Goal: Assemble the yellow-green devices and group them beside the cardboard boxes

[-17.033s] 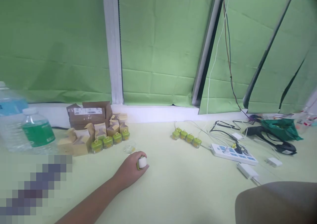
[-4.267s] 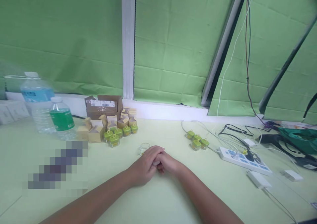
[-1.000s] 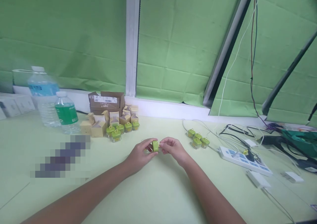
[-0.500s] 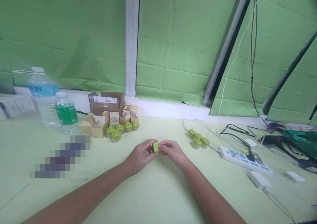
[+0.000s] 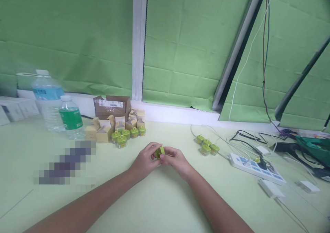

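Observation:
My left hand (image 5: 144, 161) pinches a small green-lidded jar (image 5: 159, 152) above the middle of the table, fingers over its far side. From the right, my right hand (image 5: 177, 161) closes on the same piece, its thumb pressed to the near side. The fingers cover much of it, so its clear lower part cannot be made out well. Matching green-lidded clear jars with loops on top stand in two groups, one at the left (image 5: 122, 141) and one at the right (image 5: 205, 149).
Opened small cartons (image 5: 103, 133) and a brown cardboard box (image 5: 112, 106) stand behind the left jars. Farther left are a large water bottle (image 5: 48, 102) and a smaller green-labelled bottle (image 5: 71, 119). A white power strip (image 5: 254, 169) with tangled cables lies at the right.
My right hand has moved left, bringing its thumb onto the green-lidded jar. The jar has turned in my fingers. The view has shifted slightly.

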`<state>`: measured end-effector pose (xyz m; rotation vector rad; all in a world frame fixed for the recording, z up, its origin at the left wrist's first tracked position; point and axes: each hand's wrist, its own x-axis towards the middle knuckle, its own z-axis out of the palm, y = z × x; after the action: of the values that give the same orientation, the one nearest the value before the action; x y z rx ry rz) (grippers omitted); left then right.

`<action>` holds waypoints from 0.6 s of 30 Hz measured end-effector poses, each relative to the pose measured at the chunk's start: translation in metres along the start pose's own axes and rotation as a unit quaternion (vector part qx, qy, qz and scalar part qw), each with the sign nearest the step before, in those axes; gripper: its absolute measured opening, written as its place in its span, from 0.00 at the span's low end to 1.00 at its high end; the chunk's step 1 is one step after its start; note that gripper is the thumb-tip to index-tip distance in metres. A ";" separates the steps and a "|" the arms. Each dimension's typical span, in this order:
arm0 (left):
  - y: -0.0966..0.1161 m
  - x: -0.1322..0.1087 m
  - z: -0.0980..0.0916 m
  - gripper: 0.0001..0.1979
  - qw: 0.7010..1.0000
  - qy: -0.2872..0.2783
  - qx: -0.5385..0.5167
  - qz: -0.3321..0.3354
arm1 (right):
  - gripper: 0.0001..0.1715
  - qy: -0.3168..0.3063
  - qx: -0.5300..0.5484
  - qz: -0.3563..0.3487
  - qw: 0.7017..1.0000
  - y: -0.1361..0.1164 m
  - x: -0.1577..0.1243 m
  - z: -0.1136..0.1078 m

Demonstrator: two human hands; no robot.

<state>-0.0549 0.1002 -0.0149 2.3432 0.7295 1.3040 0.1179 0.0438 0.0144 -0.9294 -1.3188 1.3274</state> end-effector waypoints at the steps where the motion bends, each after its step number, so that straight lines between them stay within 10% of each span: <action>1: 0.000 -0.001 0.000 0.20 1.000 -0.005 0.004 -0.001 | 0.21 0.001 0.006 0.000 1.000 0.001 0.001 0.001; 11: 0.016 0.000 -0.006 0.18 0.997 -0.080 -0.002 0.001 | 0.13 0.041 0.038 0.050 0.997 0.009 0.006 0.005; 18: 0.013 0.000 -0.004 0.18 0.996 -0.093 -0.011 0.003 | 0.24 0.043 0.029 0.018 0.998 0.013 0.005 0.006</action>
<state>-0.0551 0.0898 -0.0061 2.4107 0.6474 1.0726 0.1094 0.0492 0.0031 -0.9638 -1.1971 1.3323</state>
